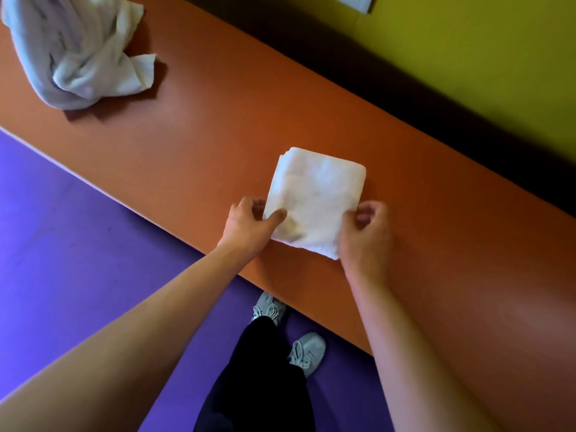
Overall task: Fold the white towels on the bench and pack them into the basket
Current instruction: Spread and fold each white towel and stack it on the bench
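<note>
A folded white towel [316,194] lies as a small rectangle on the orange bench [218,145]. My left hand [249,224] pinches its near left corner, thumb on top and fingers underneath. My right hand [366,232] grips the near right corner the same way. A heap of unfolded white towels [78,48] sits crumpled at the far left end of the bench. No basket is in view.
A yellow-green wall [483,73] runs along the back of the bench, with a dark gap between them. The purple floor [78,244] lies in front. My dark trousers and grey shoes [307,352] stand close to the bench's front edge.
</note>
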`<state>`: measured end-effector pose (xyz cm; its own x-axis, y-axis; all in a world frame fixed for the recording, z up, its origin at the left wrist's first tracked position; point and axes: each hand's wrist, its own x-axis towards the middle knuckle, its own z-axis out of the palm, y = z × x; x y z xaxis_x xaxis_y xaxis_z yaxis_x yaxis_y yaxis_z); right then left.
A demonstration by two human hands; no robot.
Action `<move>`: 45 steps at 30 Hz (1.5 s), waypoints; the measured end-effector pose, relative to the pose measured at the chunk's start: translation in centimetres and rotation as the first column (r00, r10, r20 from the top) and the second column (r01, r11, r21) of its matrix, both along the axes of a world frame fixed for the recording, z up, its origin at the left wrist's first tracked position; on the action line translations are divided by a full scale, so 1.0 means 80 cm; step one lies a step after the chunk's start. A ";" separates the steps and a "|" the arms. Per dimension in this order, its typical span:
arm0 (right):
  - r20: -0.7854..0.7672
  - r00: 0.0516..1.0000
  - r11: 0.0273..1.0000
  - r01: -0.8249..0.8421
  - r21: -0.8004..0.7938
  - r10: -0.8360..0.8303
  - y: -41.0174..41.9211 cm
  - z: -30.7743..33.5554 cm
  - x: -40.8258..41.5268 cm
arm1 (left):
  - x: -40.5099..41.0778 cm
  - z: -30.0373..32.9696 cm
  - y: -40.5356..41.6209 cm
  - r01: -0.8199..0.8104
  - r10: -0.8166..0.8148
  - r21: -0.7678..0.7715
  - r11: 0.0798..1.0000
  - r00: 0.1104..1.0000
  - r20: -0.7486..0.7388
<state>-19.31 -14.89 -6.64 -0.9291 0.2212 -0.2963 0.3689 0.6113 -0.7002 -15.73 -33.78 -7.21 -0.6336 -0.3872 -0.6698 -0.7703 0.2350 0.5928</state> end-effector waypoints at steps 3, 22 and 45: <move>0.279 0.960 0.991 0.063 -0.117 -0.028 0.018 -0.014 0.004 | -0.003 0.001 0.011 -0.004 0.003 0.020 1.000 1.000 0.027; 0.306 0.871 0.708 0.490 -0.509 -0.384 0.187 0.099 0.089 | 0.027 0.112 0.177 0.263 -0.247 0.273 0.925 0.965 -0.091; 0.220 0.542 0.373 0.769 -0.519 -0.811 0.671 0.206 0.390 | 0.212 0.202 0.698 0.697 -0.660 0.325 0.639 0.714 -0.234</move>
